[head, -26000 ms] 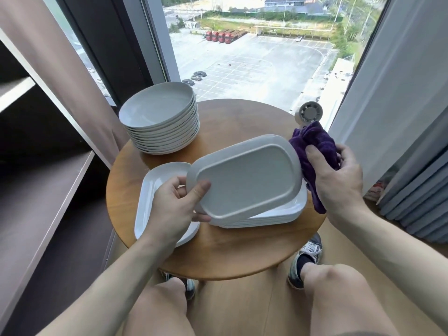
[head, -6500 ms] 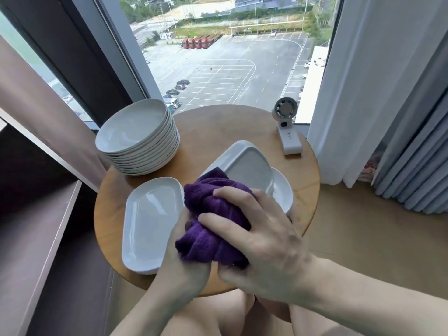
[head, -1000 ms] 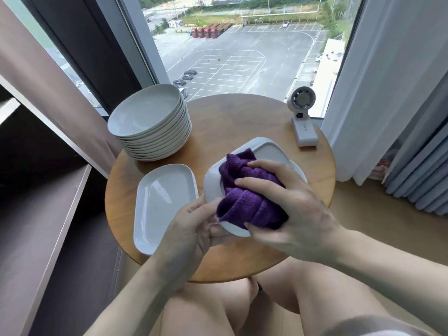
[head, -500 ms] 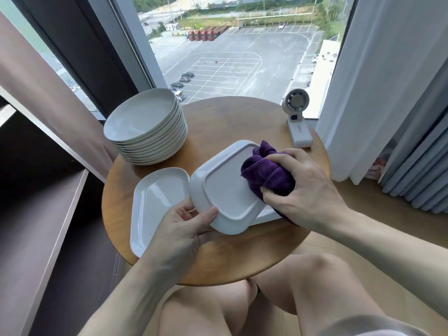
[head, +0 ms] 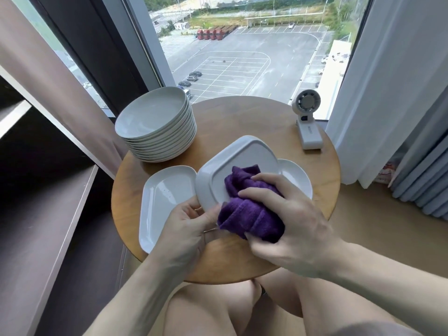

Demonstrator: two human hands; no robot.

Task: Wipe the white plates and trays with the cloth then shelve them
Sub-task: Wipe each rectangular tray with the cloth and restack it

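Observation:
A white tray [head: 244, 161] is held tilted above the round wooden table [head: 242, 117], its underside facing me. My left hand [head: 191, 229] grips its near edge. My right hand [head: 288, 219] clutches a bunched purple cloth [head: 247, 209] and presses it against the tray's underside. Another white tray [head: 164, 195] lies flat on the table at the left. Part of a further tray [head: 298, 178] shows behind the held one on the right. A stack of several white round plates [head: 157, 127] stands at the table's back left.
A small white fan [head: 308, 122] stands on the table's back right. Dark shelves [head: 43, 214] run along the left, close to the table. A window lies behind, curtains [head: 388, 93] hang at the right, and my knees sit below the table's near edge.
My right hand has slid the cloth from the tray's right side toward its near edge, close to my left hand. The tray is tipped more upright. My left hand keeps its grip.

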